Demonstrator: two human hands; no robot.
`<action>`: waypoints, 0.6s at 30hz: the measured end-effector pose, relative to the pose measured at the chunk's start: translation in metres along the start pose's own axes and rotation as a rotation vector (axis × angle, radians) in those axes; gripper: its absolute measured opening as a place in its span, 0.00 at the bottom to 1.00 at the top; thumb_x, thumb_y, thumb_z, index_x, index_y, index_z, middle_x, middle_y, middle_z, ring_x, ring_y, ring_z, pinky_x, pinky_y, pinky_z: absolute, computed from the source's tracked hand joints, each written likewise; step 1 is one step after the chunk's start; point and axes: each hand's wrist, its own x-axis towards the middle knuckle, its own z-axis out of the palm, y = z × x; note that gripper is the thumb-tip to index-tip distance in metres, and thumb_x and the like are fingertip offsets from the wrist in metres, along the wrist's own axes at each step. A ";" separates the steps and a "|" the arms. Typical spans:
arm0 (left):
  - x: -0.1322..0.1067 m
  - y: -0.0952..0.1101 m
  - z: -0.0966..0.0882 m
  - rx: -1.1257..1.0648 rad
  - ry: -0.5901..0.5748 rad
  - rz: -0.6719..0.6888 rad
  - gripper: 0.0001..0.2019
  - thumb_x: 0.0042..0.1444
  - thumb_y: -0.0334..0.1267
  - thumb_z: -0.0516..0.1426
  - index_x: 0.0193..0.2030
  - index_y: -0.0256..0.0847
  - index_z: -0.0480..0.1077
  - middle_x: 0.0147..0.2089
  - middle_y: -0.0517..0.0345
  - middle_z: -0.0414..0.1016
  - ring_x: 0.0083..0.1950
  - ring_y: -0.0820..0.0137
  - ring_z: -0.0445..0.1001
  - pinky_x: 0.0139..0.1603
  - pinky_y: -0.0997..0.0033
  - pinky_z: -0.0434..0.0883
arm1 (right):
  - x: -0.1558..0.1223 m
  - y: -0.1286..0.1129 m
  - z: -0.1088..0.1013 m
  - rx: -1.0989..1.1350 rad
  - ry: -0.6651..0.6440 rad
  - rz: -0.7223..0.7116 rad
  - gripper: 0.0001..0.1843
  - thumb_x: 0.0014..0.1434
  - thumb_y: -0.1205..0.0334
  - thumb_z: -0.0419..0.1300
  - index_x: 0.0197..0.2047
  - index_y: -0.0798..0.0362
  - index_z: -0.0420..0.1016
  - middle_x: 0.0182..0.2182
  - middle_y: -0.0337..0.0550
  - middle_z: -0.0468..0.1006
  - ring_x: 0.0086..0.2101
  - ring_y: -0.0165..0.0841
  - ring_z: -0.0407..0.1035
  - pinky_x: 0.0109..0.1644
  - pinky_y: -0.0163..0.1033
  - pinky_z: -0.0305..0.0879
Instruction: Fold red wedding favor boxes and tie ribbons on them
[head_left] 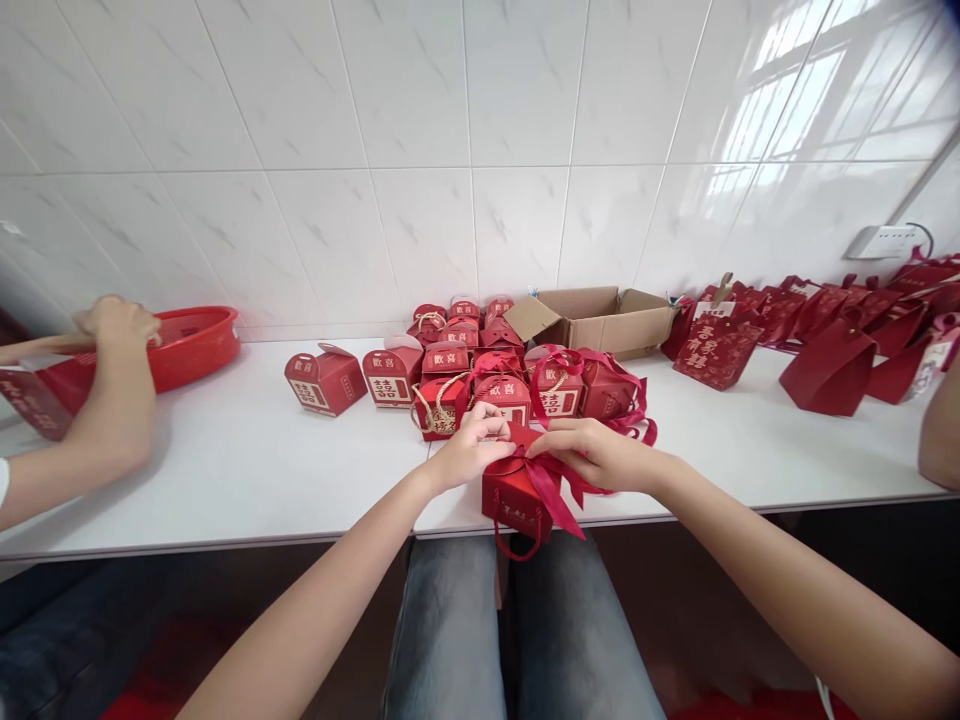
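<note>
A small red gift box (511, 502) sits at the near edge of the white table (247, 460), right in front of me. A red ribbon (551, 482) runs over its top and hangs down its front. My left hand (471, 446) pinches the ribbon at the top left of the box. My right hand (592, 452) pinches the ribbon on the right side, fingers closed on it. Behind the box stands a cluster of several similar red boxes (480, 375) with gold characters, some tied with ribbon.
An open cardboard box (600, 318) stands against the tiled wall. Flat red paper bags (825, 345) line the right side. At the left, another person's hand (112, 330) is over a red basin (191, 345). Another person's arm (941, 430) shows at the right edge.
</note>
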 end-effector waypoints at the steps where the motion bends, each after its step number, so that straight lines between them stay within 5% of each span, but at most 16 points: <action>1: 0.000 -0.002 0.001 0.009 0.009 0.001 0.08 0.54 0.39 0.55 0.27 0.42 0.61 0.42 0.57 0.57 0.46 0.66 0.65 0.53 0.63 0.65 | 0.000 0.000 0.000 0.000 -0.004 0.002 0.21 0.63 0.74 0.48 0.53 0.53 0.75 0.39 0.46 0.75 0.36 0.31 0.70 0.40 0.35 0.66; 7: -0.001 -0.005 -0.002 0.088 0.081 0.040 0.10 0.51 0.37 0.57 0.24 0.41 0.61 0.42 0.55 0.59 0.52 0.61 0.61 0.60 0.56 0.61 | 0.003 0.000 -0.001 0.017 -0.004 -0.014 0.19 0.65 0.70 0.49 0.53 0.53 0.76 0.39 0.46 0.77 0.37 0.32 0.71 0.41 0.36 0.66; 14: 0.000 0.001 -0.009 0.028 0.019 0.064 0.10 0.54 0.44 0.59 0.27 0.41 0.68 0.48 0.52 0.65 0.52 0.61 0.67 0.56 0.59 0.65 | 0.008 0.006 0.006 0.203 0.385 0.294 0.19 0.61 0.57 0.60 0.54 0.52 0.72 0.34 0.40 0.75 0.30 0.29 0.66 0.34 0.35 0.64; 18: 0.001 0.001 -0.009 -0.018 -0.010 0.041 0.12 0.54 0.46 0.59 0.28 0.41 0.69 0.53 0.50 0.68 0.54 0.60 0.70 0.55 0.60 0.65 | 0.010 0.015 0.010 0.292 0.420 0.354 0.17 0.59 0.53 0.62 0.49 0.53 0.73 0.28 0.36 0.70 0.27 0.28 0.62 0.32 0.35 0.61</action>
